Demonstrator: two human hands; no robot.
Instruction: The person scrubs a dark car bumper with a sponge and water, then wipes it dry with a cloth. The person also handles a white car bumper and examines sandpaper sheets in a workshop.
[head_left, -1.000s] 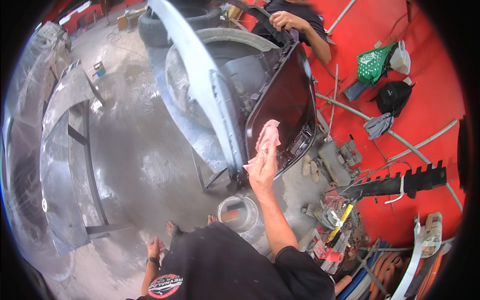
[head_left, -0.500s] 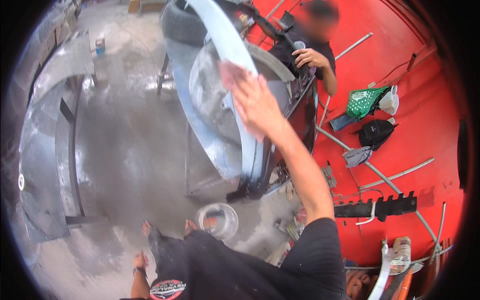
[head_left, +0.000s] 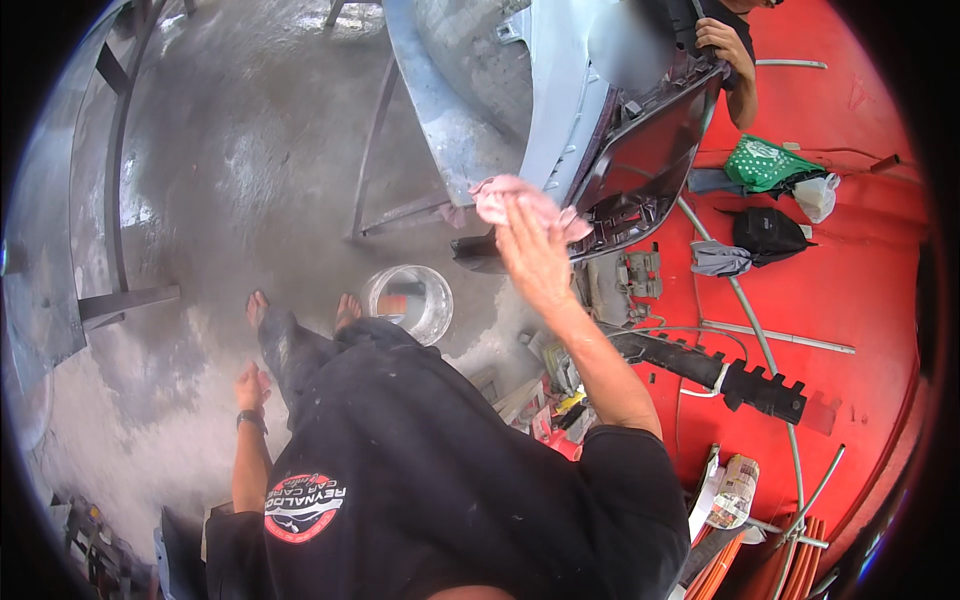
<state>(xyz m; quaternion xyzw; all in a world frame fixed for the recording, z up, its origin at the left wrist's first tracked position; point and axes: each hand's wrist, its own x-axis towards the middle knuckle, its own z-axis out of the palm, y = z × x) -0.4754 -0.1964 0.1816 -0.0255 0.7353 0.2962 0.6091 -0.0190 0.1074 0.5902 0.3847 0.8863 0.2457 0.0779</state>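
My right hand (head_left: 537,258) reaches forward with its fingers over a crumpled pink cloth (head_left: 522,200). The cloth lies at the near end of a pale grey-blue car body panel (head_left: 562,80), beside its black underside (head_left: 650,150). Down at my left side hangs my left hand (head_left: 252,388), its fingers curled. Something small and reddish shows at those fingers, too small to make out. On the floor ahead of my feet stands a whitish bucket (head_left: 447,300), with liquid and a reddish item inside.
Another person's hand (head_left: 725,42) rests on the panel's far right. A second grey panel (head_left: 40,230) sits on a dark metal stand (head_left: 118,160) at left. Bags (head_left: 768,236), metal rods and a black toothed strip (head_left: 755,390) are against the red surface at right.
My view has shifted, with the panel now higher in the picture. My right hand and the cloth have moved along the panel toward its near end. My left arm still hangs low.
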